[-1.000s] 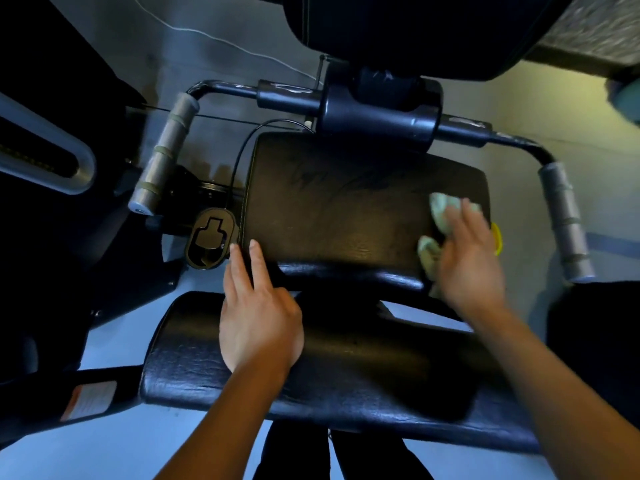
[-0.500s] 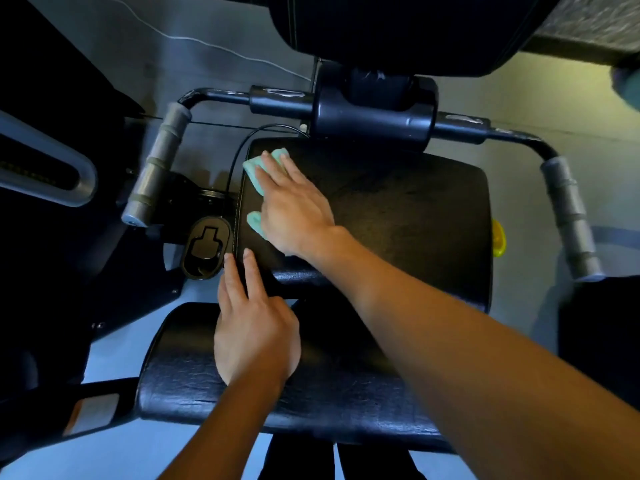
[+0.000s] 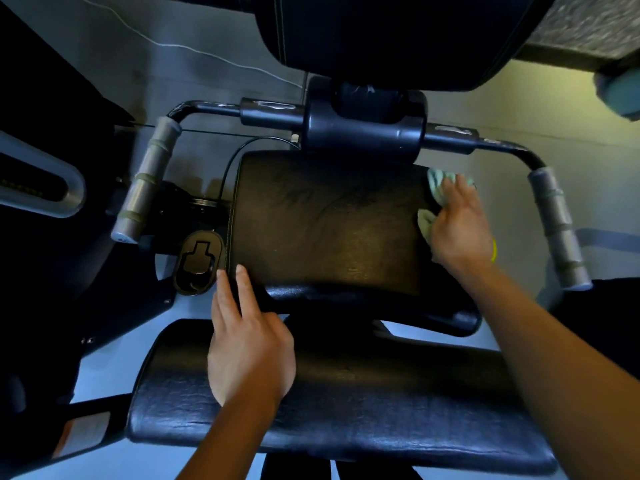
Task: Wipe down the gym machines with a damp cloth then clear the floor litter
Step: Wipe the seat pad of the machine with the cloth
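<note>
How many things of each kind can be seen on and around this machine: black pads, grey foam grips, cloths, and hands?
Black pads: 3, the backrest, the middle pad, the near pad
Grey foam grips: 2, left and right
Cloths: 1, pale green cloth
Hands: 2, left hand, right hand
Total: 8

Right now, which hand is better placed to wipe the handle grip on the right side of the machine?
Right. The right hand already presses the cloth near the seat pad's right edge, beside the right handle grip. The left hand rests cloth-free on the opposite side.
</note>
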